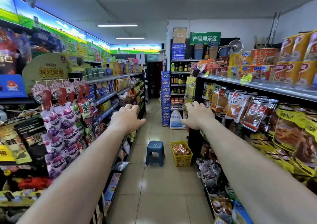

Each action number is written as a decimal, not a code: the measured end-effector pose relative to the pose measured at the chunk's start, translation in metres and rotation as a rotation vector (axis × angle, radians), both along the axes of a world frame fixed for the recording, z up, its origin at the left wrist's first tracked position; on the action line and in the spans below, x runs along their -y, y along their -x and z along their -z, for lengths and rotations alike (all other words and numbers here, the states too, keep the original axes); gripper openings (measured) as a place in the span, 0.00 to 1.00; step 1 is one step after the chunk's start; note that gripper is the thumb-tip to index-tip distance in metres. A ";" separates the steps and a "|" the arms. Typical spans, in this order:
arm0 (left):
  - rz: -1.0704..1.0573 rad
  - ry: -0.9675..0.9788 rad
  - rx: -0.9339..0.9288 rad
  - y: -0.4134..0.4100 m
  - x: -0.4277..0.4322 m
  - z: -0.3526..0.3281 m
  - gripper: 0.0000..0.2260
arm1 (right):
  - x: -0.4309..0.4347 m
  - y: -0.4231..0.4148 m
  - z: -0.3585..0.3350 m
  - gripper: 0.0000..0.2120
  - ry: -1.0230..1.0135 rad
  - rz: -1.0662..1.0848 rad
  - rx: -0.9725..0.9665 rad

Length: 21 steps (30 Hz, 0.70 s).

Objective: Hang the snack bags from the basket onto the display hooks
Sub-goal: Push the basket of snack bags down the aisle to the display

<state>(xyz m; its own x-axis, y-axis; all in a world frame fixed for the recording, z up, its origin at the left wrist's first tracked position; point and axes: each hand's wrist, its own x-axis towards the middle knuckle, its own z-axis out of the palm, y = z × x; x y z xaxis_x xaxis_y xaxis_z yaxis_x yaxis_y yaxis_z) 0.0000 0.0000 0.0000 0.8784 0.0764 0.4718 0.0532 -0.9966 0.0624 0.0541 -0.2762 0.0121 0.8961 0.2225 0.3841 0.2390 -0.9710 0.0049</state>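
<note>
A yellow plastic basket (pixel 182 160) stands on the tiled floor down the aisle, against the right shelf, holding shiny orange-brown snack bags (pixel 180 149). Both my arms reach forward at chest height. My left hand (pixel 127 119) and my right hand (pixel 197 115) hold nothing, palms down, fingers loosely curled and apart. Both hands are well above and short of the basket. Red and yellow snack bags (pixel 253 110) hang on display hooks along the right shelf, under its top board.
A small blue plastic stool (pixel 155 152) stands in the aisle just left of the basket. Shelves packed with goods line both sides. A white sack (pixel 175 121) and a tall blue stack of boxes (pixel 165 98) stand farther down on the right.
</note>
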 end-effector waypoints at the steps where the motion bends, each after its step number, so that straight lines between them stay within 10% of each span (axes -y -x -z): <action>1: 0.003 0.007 -0.007 -0.015 -0.007 -0.001 0.34 | -0.007 -0.014 0.000 0.36 0.011 0.002 -0.003; 21: 0.000 -0.013 -0.087 -0.401 -0.077 0.002 0.34 | -0.062 -0.383 0.011 0.34 -0.027 0.059 -0.037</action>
<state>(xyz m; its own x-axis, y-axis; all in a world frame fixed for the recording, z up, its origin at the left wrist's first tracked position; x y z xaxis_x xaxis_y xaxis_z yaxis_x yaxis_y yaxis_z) 0.4007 0.0766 -0.0021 0.9162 0.0709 0.3944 0.0578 -0.9973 0.0449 0.4374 -0.2141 0.0011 0.9210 0.1587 0.3557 0.1805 -0.9831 -0.0288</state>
